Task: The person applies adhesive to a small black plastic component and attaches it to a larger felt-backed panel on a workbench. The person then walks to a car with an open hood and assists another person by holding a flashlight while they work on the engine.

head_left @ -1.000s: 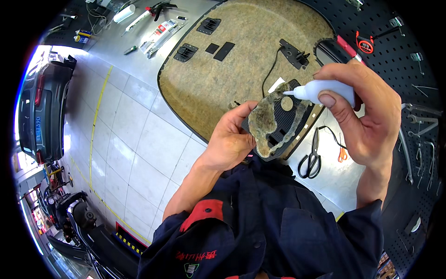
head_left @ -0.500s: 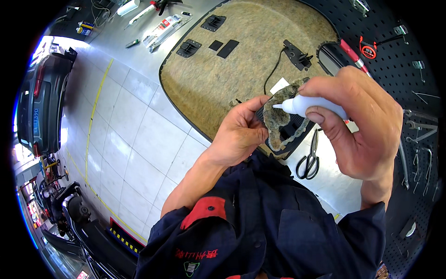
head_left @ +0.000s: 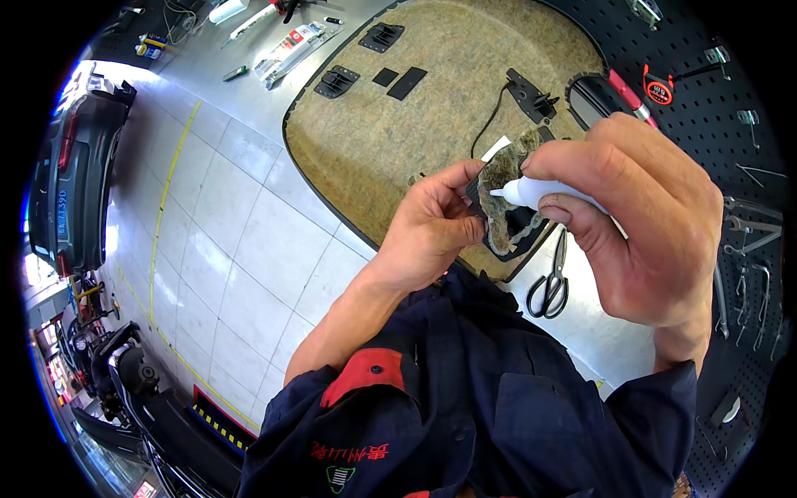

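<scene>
Between thumb and fingers, my left hand (head_left: 436,212) pinches the left edge of a black plastic part (head_left: 523,222) with rough grey-brown fibre material (head_left: 500,170) stuck around its face. My right hand (head_left: 639,220) is closed around a white squeeze bottle (head_left: 531,192) tipped on its side. The bottle's narrow nozzle points left and meets or nearly meets the fibre; I cannot tell which. Beneath both hands lies a large tan felt-like panel (head_left: 448,58) with a dark edge.
Black scissors (head_left: 550,286) lie on the metal bench by the panel. Black plastic mounts (head_left: 382,36) and a cable with a bracket (head_left: 531,95) rest on the panel. At right, a pegboard (head_left: 697,133) carries tools and a red tape measure (head_left: 658,85). A car (head_left: 79,174) stands left.
The black part has tilted and shifted slightly right in my left hand. My right hand and the bottle have moved a little right and down, the nozzle staying over the fibre.
</scene>
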The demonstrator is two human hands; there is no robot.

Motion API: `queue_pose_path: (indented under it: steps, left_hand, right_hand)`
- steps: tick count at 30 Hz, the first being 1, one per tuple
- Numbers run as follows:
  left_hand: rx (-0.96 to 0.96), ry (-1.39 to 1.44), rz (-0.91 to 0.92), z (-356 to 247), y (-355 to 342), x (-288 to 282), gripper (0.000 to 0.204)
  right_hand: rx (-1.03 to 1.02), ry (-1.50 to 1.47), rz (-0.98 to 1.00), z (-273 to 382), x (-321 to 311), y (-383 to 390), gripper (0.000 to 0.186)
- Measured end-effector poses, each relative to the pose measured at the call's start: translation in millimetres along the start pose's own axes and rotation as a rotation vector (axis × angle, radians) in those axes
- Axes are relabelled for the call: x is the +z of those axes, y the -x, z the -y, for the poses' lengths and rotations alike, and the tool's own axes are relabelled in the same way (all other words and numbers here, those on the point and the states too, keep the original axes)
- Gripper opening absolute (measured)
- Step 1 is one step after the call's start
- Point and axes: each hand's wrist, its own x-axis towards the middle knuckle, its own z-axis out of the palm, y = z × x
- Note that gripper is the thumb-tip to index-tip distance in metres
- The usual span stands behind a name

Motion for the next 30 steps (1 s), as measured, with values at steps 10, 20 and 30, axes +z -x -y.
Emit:
queue_pose_path:
  steps: [10, 20, 30]
  left_hand:
    - [0.012, -0.030, -0.054, -2.3, -2.0, 5.1, 0.060]
    - [0.088, 0.014, 0.036, 0.7, -7.8, -1.4, 0.059]
    - [0.159, 0.154, -0.017, -2.8, -10.7, 4.9, 0.055]
  right_hand:
    - [0.026, 0.027, -0.009, 1.9, -0.8, -4.6, 0.024]
    - [-0.042, 0.011, -0.006, 6.9, -0.8, -1.6, 0.027]
    - [-0.087, 0.048, -0.052, 14.6, -2.8, 10.0, 0.039]
